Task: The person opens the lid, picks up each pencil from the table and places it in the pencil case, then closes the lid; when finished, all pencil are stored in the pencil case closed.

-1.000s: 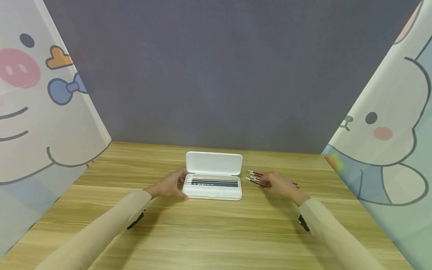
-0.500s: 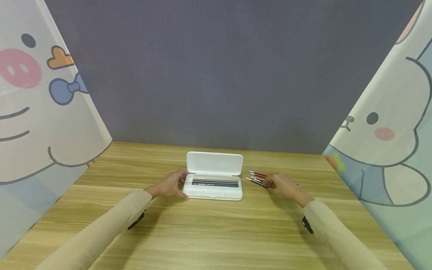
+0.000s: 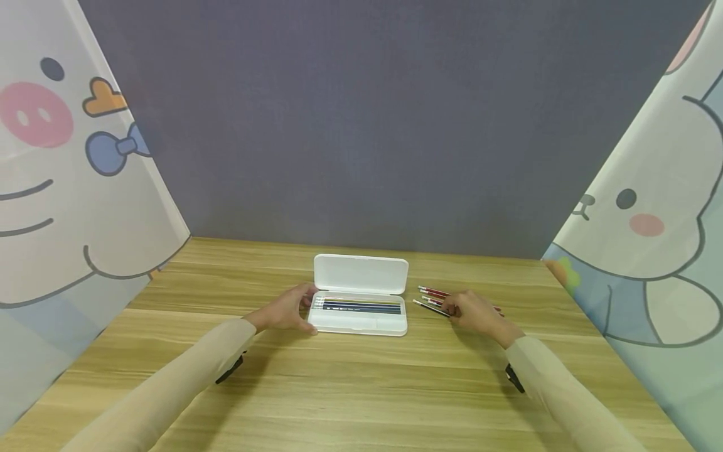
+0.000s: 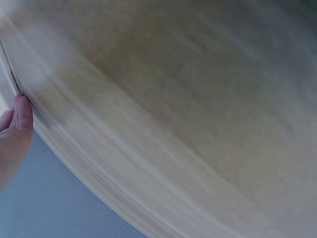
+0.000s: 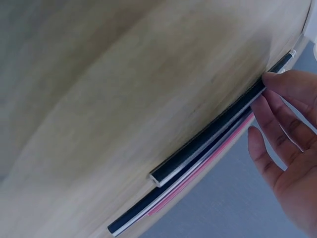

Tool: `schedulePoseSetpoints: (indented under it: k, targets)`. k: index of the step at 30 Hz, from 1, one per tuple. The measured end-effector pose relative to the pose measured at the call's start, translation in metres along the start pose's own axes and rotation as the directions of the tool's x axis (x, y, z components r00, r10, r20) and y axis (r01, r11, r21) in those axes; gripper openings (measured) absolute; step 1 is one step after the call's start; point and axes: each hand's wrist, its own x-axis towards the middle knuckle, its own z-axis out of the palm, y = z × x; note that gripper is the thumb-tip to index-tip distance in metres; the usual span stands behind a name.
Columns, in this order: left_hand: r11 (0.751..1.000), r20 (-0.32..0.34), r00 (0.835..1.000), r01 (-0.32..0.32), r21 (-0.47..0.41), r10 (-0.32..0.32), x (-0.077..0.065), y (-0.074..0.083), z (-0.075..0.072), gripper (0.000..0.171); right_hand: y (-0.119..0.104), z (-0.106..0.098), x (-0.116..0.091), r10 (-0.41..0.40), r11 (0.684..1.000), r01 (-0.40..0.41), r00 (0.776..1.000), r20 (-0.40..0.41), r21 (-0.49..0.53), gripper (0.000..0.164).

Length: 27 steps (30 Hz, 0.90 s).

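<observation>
A white pencil case (image 3: 343,324) lies on the table with its lid (image 3: 360,274) raised. Several dark-barrelled pencils and a yellowish one lie along its rear part, white ends to the left. My left hand (image 3: 285,309) holds the case's left end, thumb by the front corner and fingers farther back. Right of the case, my right hand (image 3: 473,314) pinches a black pencil (image 5: 213,131) between thumb and fingers. Beside it lie another dark pencil (image 5: 131,215) and reddish pencils (image 3: 432,290), partly covered by the hand.
The wooden table (image 3: 361,389) extends in front of the case and to both sides. A dark grey panel (image 3: 361,125) stands along the back edge. Cartoon-printed cloths (image 3: 113,226) flank the table.
My right hand has shifted slightly to the right along the loose pencils, and the black one now lies a little apart from the rest. My left hand keeps its place at the case.
</observation>
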Motion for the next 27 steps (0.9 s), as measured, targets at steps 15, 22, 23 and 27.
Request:
schedulePoseSetpoints:
  k: [15,22,23,27]
  targets:
    - [1.0,-0.006,1.0,-0.02,0.005,0.02,0.001,-0.003,0.001,0.077,0.001,-0.001,0.0,-0.003,1.0,0.002,1.0,0.023,0.028,0.021]
    - [0.994,-0.02,0.994,-0.107,-0.02,0.107,-0.001,-0.006,0.0,0.075,-0.002,-0.011,0.004,0.01,0.999,-0.013,0.998,0.056,0.045,0.022]
    - [0.995,-0.018,0.995,-0.096,-0.022,0.096,0.0,-0.006,0.0,0.075,-0.002,-0.011,0.005,0.001,0.999,-0.003,0.999,0.052,0.041,0.021]
    - [1.0,-0.009,1.0,-0.02,-0.013,0.02,0.0,0.0,0.001,0.077,-0.006,-0.014,0.009,-0.029,0.999,0.028,0.999,0.031,0.029,0.021]
